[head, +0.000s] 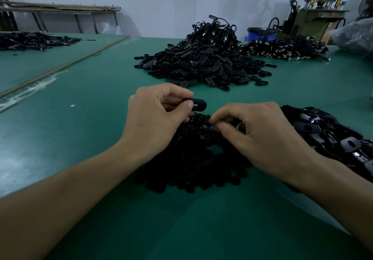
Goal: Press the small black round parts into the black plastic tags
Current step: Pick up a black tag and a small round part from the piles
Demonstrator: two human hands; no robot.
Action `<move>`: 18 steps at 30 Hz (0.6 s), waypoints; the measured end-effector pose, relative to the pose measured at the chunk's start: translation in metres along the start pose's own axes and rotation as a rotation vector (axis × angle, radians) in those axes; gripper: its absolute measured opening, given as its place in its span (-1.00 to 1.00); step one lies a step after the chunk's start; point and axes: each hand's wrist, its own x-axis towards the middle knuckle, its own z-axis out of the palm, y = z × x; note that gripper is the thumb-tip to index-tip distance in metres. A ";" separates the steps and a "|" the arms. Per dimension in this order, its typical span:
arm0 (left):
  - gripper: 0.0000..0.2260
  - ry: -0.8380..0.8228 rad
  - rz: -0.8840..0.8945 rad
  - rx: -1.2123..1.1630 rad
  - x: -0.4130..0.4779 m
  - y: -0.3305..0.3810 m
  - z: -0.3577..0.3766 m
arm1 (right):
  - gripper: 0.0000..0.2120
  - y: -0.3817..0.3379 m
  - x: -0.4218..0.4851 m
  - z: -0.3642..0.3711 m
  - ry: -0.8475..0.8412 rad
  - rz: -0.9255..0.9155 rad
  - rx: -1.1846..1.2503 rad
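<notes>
At the near edge of a green table [80,130], a worker's left hand [155,118] holds one black plastic tag [198,105] just above the surface, its grip closed with thumb and fingers pinching the tag's end. The right hand [260,136] digs its curled fingertips into a pile of small black round parts [191,169]; whether that grip has one cannot be told. The step appears to be picking a part; next it must be seated in the tag's opening and pressed home. A heap of tags [201,62] sits mid-table.
</notes>
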 end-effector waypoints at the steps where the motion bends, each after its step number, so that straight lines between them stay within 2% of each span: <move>1: -0.82 0.000 0.000 0.003 0.000 0.000 0.000 | -0.85 0.001 0.000 0.000 -0.002 0.012 0.011; 11: -0.81 -0.009 -0.001 0.006 0.000 -0.001 0.001 | -0.88 0.004 0.001 0.002 0.036 0.043 0.161; 18: -0.81 -0.010 -0.001 0.013 0.000 -0.001 0.001 | -0.87 0.002 0.000 0.001 0.077 -0.012 0.089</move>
